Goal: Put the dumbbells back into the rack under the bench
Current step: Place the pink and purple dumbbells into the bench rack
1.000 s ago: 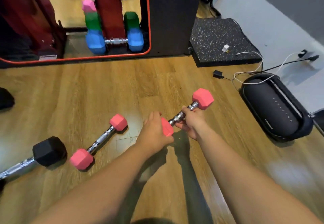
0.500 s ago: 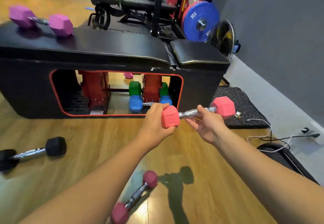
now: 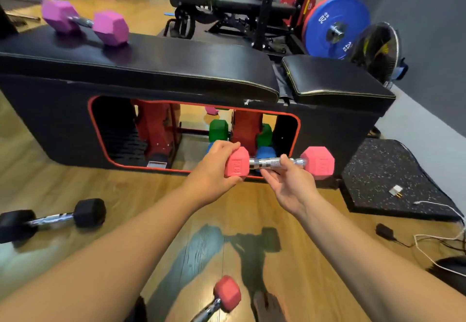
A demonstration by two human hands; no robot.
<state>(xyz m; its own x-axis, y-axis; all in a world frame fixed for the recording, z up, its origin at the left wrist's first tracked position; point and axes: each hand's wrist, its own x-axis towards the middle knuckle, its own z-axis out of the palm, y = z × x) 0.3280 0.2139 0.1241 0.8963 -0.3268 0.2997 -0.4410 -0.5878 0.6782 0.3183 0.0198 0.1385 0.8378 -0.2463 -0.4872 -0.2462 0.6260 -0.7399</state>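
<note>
I hold a pink dumbbell [image 3: 318, 162] level in front of the bench's red-rimmed opening [image 3: 100, 140]. My left hand [image 3: 214, 168] wraps its left head, and the fingers of my right hand [image 3: 290, 183] pinch its chrome bar from below. Inside the opening a red rack [image 3: 245, 126] carries a green dumbbell [image 3: 218, 130] above a blue one [image 3: 266, 152]. A second pink dumbbell [image 3: 227, 292] lies on the floor near me. A black dumbbell [image 3: 89, 212] lies at the left, and a purple one [image 3: 109, 28] rests on the bench top [image 3: 176, 62].
A speckled black mat [image 3: 385, 178] with a small white plug lies right of the bench. White cables and a black adapter [image 3: 384, 231] trail on the wooden floor at the far right. A squat rack with a blue plate [image 3: 335, 25] and a fan stand behind.
The pink dumbbell was lifted off the floor and carried up to the bench opening. It turned from tilted to level. My view rose, so the bench top came into sight.
</note>
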